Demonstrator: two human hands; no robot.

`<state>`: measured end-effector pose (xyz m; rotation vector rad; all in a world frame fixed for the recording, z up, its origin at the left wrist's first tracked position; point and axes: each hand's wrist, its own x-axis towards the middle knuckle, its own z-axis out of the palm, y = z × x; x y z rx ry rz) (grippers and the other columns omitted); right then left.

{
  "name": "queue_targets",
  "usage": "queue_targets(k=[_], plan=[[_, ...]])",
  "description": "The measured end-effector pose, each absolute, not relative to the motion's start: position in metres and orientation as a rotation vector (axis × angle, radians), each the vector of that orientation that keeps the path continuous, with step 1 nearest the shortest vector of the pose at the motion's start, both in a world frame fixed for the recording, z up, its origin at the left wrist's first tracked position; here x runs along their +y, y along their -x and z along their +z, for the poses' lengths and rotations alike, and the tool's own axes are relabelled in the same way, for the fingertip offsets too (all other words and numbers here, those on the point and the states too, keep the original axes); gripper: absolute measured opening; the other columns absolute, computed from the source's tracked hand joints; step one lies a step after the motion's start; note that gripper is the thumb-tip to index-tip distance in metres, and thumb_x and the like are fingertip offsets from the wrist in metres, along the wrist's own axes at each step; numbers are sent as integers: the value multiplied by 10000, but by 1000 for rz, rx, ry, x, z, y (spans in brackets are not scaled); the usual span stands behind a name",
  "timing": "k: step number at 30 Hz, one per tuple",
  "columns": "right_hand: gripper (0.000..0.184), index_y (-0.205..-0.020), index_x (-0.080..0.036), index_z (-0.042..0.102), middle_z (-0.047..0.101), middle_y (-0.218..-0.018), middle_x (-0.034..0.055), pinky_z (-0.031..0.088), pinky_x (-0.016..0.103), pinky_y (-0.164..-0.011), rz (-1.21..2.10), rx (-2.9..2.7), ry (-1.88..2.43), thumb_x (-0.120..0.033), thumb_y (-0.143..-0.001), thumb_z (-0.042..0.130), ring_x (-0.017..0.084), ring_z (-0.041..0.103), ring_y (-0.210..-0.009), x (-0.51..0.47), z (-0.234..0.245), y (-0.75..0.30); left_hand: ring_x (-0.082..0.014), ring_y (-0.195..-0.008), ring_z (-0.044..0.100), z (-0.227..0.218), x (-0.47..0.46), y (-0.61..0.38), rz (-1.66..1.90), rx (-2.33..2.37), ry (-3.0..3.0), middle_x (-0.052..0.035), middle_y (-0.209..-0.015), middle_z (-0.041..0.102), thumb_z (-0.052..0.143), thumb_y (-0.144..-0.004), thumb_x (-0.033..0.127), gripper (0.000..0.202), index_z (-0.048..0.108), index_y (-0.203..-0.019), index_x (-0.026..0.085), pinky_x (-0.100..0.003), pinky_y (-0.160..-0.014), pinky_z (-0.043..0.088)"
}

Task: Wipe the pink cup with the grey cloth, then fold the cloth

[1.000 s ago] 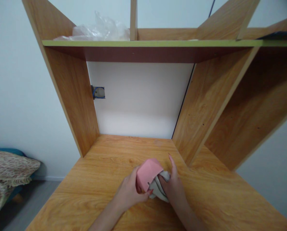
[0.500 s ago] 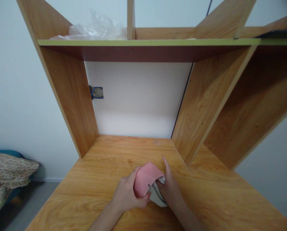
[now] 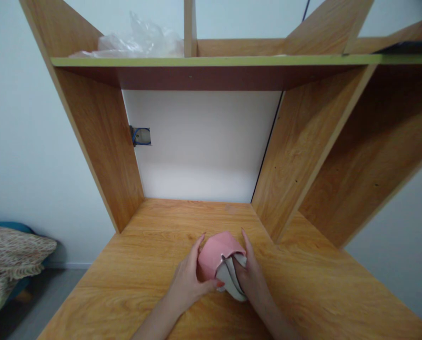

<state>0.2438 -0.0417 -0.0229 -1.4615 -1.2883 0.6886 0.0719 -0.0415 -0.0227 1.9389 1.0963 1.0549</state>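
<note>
- The left hand (image 3: pixel 189 281) cups the pink cup (image 3: pixel 216 252), tipped over low above the desk (image 3: pixel 125 283) near its front edge.
- The right hand (image 3: pixel 251 278) presses a grey cloth (image 3: pixel 230 281) at the cup's mouth, fingers closed round the cloth.
- The cup looks stiff, smooth, light and likely breakable; gripping round its wall seems safest. The cloth is soft and limp.
- Around: a shelf (image 3: pixel 232 60) overhead bearing a plastic bag (image 3: pixel 140 40), side panels flanking the bay, a wall socket (image 3: pixel 140 136) behind, a bed (image 3: pixel 8 250) far left. Nothing crowds the hands.
</note>
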Motion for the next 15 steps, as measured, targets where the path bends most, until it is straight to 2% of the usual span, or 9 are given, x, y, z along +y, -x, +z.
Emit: queue_targets(k=[2,5,10,15], plan=[[721,-1343,-111,146,623,-979,72,452,288,-767,709,-1258,1438,-318,-724,450,196,592,-866,-41,-22,-244,-280,-1185,351,-22,-43,-74,1023,1044,-1924,-138,-1320,348,732,-562,421,1002,142,-1338,186,-396,-970,296],[712,-1337,-98,153,625,-972,78,452,300,-782,736,-1225,1403,-328,-729,443,203,582,-900,-42,-21,-244,-267,-1172,372,-17,-46,-76,974,1013,-1907,-138,-1264,415,714,-615,364,925,151,-1326,181,-395,-967,300],[683,-1329,-132,147,640,-859,48,484,304,-715,837,-1222,1320,-269,-723,432,193,610,-801,-42,-21,-240,-229,-1079,466,-14,-50,-78,1010,987,-1911,-125,-1209,462,688,-646,290,808,197,-1275,166,-339,-898,383],[660,-1304,-137,216,613,-907,70,483,320,-696,718,-1273,1425,-238,-694,447,193,612,-745,-38,-24,-242,-225,-1032,500,-17,-49,-78,1047,1049,-1907,-118,-1160,500,693,-617,257,780,243,-1245,150,-319,-861,412]])
